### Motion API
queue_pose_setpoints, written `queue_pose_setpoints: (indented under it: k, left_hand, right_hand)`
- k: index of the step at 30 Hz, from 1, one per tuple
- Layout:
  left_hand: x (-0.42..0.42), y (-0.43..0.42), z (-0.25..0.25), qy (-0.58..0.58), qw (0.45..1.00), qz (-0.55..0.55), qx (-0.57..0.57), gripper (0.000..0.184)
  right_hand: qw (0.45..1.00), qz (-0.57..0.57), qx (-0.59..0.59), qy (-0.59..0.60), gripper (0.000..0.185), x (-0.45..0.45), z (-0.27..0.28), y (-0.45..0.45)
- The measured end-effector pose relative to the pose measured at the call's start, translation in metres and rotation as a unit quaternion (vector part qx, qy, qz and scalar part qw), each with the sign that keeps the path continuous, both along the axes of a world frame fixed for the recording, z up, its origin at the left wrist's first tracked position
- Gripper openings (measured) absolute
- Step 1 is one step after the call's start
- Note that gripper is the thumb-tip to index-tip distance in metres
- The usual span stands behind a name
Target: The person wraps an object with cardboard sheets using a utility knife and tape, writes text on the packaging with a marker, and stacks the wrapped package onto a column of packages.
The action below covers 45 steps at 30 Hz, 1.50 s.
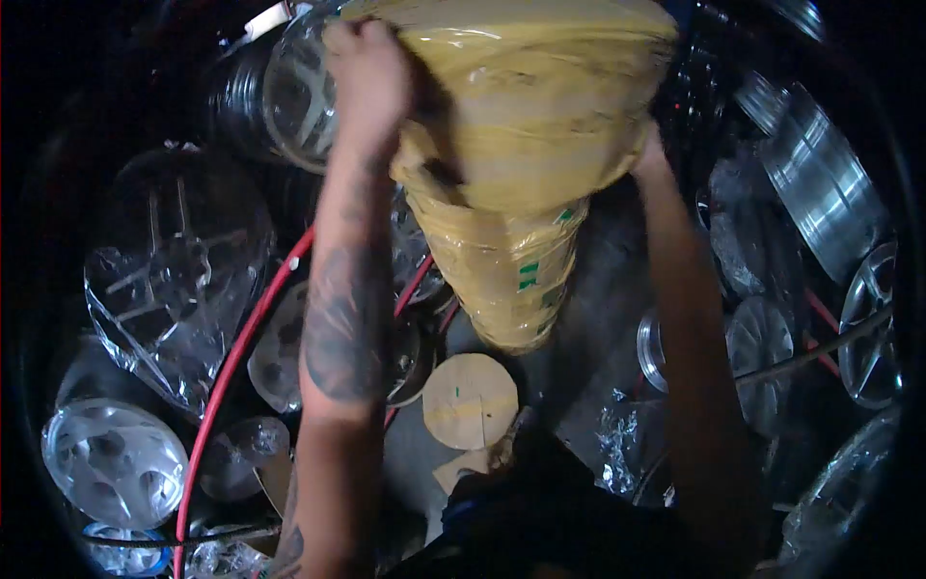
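A large package wrapped in shiny yellow tape hangs in front of me, broad at the top and narrower below, with small green marks on its lower part. My left hand is closed at its upper left side, fingers curled. On the opposite side, my right hand holds the package's right edge, its fingers hidden behind the wrapping. Below the package a round cardboard disc lies on the floor close to my foot.
Wheel rims surround me: a plastic-wrapped one and a silver one at left, a spoked one at right. A red hose runs up the left side. A dark cable crosses at right.
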<state>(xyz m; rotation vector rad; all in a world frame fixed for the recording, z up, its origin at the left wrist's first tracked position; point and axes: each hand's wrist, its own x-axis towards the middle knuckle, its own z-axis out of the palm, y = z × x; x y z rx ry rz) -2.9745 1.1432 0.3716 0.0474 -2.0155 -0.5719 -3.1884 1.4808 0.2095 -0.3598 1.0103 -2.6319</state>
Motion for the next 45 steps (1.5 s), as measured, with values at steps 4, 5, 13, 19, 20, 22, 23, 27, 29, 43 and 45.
queue_pose_setpoints:
  k: [4, 5, 13, 19, 20, 22, 23, 27, 29, 43, 45]
  left_hand:
    - [0.136, 0.073, -0.034, 0.095, 0.994, 0.005, 0.051, 0.039]
    - [0.162, 0.067, -0.049, 0.098, 0.99, -0.018, 0.096, 0.037]
    - [0.246, -0.007, -0.181, -0.016, 0.847, -0.208, 0.488, 0.073]
    - [0.32, 0.011, -0.369, 0.068, 0.707, -0.155, 0.687, 0.075]
    - [0.339, 0.014, -0.405, 0.059, 0.71, -0.161, 0.683, 0.064]
    - [0.358, 0.033, -0.463, 0.05, 0.648, -0.043, 0.759, 0.048]
    - [0.378, 0.041, -0.509, 0.054, 0.6, -0.024, 0.797, 0.044]
    - [0.439, 0.053, -0.642, 0.063, 0.539, 0.059, 0.838, 0.038]
    - [0.459, 0.045, -0.699, 0.055, 0.519, 0.138, 0.842, 0.033]
    - [0.419, -0.026, -0.905, -0.194, 0.612, 0.196, 0.742, 0.047]
    - [0.43, -0.04, -0.884, -0.526, 0.687, 0.221, 0.449, 0.071]
  right_hand:
    - [0.997, -0.037, 0.063, -0.025, 0.064, 0.061, -0.054, 0.029]
    - [0.995, -0.046, 0.08, -0.033, 0.064, 0.079, -0.07, 0.036]
    - [0.972, -0.061, 0.216, -0.072, 0.064, 0.209, -0.168, 0.069]
    - [0.92, 0.029, 0.362, -0.146, 0.065, 0.303, -0.278, 0.061]
    - [0.906, 0.048, 0.386, -0.167, 0.065, 0.319, -0.302, 0.059]
    - [0.878, 0.087, 0.424, -0.205, 0.065, 0.344, -0.356, 0.052]
    - [0.861, 0.107, 0.44, -0.23, 0.065, 0.357, -0.383, 0.05]
    - [0.804, 0.162, 0.468, -0.33, 0.066, 0.385, -0.506, 0.033]
    - [0.779, 0.183, 0.465, -0.38, 0.066, 0.392, -0.567, 0.023]
    - [0.793, 0.225, 0.252, -0.507, 0.067, 0.335, -0.737, -0.054]
    - [0.867, 0.213, 0.207, -0.399, 0.072, 0.337, -0.704, -0.037]
